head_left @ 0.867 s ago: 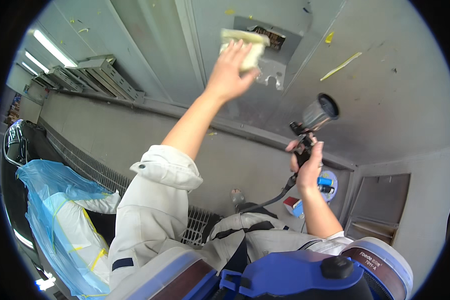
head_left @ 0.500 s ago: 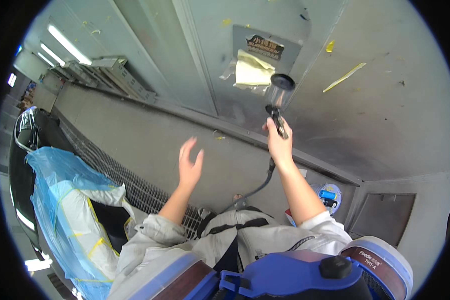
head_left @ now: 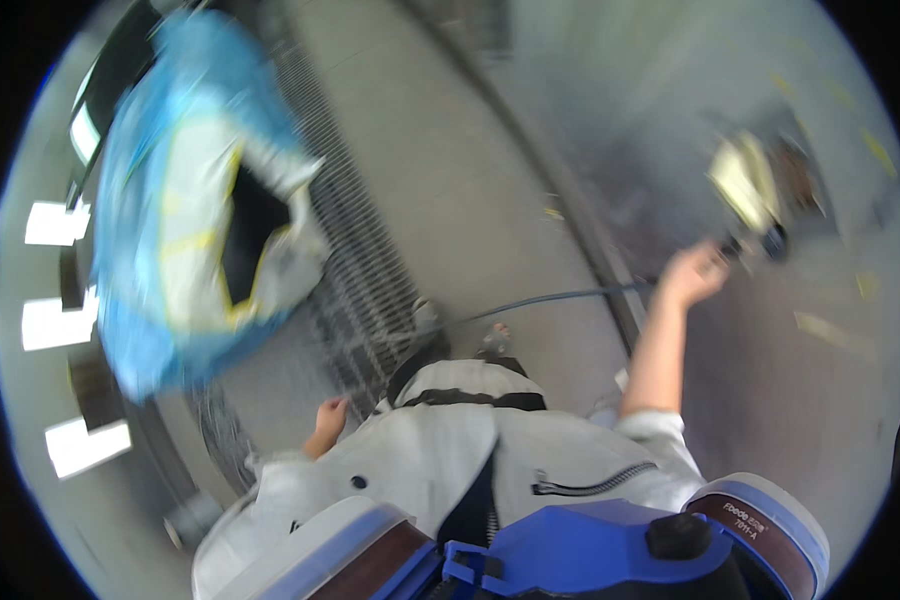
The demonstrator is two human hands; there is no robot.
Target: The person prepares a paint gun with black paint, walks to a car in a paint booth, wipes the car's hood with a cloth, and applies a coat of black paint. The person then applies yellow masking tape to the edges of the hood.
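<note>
My right hand [head_left: 695,272] grips a dark spray gun [head_left: 732,248] with a cup at its top, blurred by motion. A dark hose [head_left: 550,298] runs from it across the floor area. Just behind the gun, a pale yellow pad [head_left: 738,178] is on a dull metal plate [head_left: 828,198] on the grey wall. My left hand [head_left: 328,420] hangs low beside my light work suit, its fingers curled; anything inside is too small to make out.
At left a vehicle part [head_left: 135,260] is wrapped in blue plastic, white masking and yellow tape, beside a dark body panel [head_left: 120,60]. A floor grating [head_left: 345,215] runs alongside it, and bright lights [head_left: 55,325] show at far left. A blue respirator [head_left: 590,540] fills the bottom.
My left hand has left the yellow pad on the wall, dropped low and curled. The view has swung left, putting the wrapped vehicle part higher and the spray gun farther right.
</note>
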